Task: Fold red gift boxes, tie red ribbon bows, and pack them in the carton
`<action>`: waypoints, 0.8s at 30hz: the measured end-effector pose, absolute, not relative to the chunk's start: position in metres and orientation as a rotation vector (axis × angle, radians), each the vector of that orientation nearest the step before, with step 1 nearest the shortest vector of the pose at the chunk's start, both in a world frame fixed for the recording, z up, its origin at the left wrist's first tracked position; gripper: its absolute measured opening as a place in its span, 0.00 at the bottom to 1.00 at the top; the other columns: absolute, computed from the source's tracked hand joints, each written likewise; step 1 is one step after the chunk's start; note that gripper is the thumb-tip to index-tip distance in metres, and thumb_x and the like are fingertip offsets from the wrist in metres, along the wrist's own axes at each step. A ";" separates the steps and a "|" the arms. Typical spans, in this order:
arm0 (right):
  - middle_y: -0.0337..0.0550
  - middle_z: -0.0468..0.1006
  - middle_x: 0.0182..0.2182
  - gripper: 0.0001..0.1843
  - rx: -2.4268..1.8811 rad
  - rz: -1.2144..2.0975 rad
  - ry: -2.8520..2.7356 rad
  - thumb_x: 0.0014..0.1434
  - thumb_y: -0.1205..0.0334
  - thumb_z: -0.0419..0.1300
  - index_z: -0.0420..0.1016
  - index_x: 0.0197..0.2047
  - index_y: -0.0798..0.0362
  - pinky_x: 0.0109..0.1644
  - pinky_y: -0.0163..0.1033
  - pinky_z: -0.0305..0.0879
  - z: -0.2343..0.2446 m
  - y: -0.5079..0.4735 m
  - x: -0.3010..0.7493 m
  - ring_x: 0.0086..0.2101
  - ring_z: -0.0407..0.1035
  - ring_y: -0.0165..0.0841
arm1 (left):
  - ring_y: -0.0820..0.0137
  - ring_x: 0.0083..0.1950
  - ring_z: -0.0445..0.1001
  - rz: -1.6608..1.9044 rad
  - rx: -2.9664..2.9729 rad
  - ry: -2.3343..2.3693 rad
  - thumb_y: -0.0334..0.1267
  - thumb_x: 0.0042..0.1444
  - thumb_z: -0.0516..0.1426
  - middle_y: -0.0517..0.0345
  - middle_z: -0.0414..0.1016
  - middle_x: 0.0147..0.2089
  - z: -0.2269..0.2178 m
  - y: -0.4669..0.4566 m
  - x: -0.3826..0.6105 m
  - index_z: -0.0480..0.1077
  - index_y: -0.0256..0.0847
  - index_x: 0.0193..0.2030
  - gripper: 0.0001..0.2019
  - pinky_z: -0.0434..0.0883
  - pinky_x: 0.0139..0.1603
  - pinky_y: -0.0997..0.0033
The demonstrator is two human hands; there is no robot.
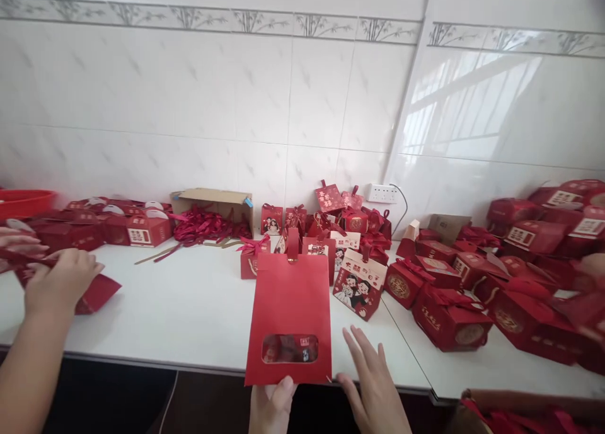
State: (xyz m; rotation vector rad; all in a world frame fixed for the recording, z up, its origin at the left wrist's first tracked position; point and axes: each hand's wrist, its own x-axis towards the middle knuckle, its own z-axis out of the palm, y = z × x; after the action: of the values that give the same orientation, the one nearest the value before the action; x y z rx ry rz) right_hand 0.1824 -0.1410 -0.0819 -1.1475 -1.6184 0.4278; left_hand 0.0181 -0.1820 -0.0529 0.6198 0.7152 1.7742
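A red paper gift box (292,295) with a small clear window and a ribbon strap at its top stands upright in front of me. My left hand (274,402) grips its bottom edge, with the thumb on the near face. Wrapped items show behind the window, too small to name. To the right of the box, my right hand (375,383) is apart from it, fingers spread and nothing in them. A cartoon-couple gift box (359,289) sits on the white table (174,314) just beyond that hand.
Another person's hand (63,279) works on a red box at the left. Red ribbons (203,225) spill from a cardboard box (212,198) near the wall. Finished-looking red boxes (449,317) crowd the right side. An open carton (529,402) stands at bottom right.
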 end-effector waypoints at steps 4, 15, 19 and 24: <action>0.49 0.76 0.43 0.20 -1.055 0.707 -1.369 0.59 0.46 0.50 0.74 0.44 0.49 0.50 0.49 0.66 -0.070 -0.163 0.176 0.45 0.70 0.43 | 0.57 0.50 0.73 1.775 0.659 0.755 0.48 0.44 0.62 0.54 0.74 0.49 -0.040 -0.188 0.016 0.65 0.46 0.54 0.29 0.73 0.50 0.60; 0.45 0.64 0.58 0.29 -0.792 0.930 -1.151 0.57 0.46 0.55 0.61 0.59 0.46 0.58 0.45 0.58 -0.018 -0.171 0.176 0.58 0.57 0.39 | 0.56 0.52 0.70 1.631 0.885 0.896 0.48 0.43 0.63 0.49 0.72 0.49 -0.050 -0.207 0.037 0.62 0.40 0.53 0.31 0.69 0.54 0.59; 0.43 0.75 0.47 0.23 -0.838 0.966 -0.740 0.51 0.47 0.61 0.72 0.48 0.49 0.56 0.45 0.61 -0.022 -0.172 0.183 0.51 0.66 0.38 | 0.59 0.49 0.71 1.627 1.036 0.981 0.47 0.39 0.64 0.49 0.71 0.48 -0.042 -0.211 0.038 0.60 0.39 0.54 0.35 0.72 0.48 0.65; 0.44 0.80 0.37 0.16 -0.667 1.223 -0.581 0.46 0.51 0.66 0.77 0.37 0.51 0.44 0.44 0.70 -0.029 -0.184 0.190 0.38 0.74 0.38 | 0.57 0.51 0.70 1.652 1.148 0.961 0.45 0.37 0.65 0.47 0.69 0.51 -0.024 -0.208 0.028 0.62 0.38 0.55 0.36 0.70 0.50 0.64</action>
State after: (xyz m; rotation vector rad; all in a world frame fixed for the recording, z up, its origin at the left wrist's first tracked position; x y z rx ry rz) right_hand 0.1897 -0.1844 -0.0288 -0.6667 -0.5811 1.2228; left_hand 0.0279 -0.2081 -0.0243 1.1477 0.9610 1.6520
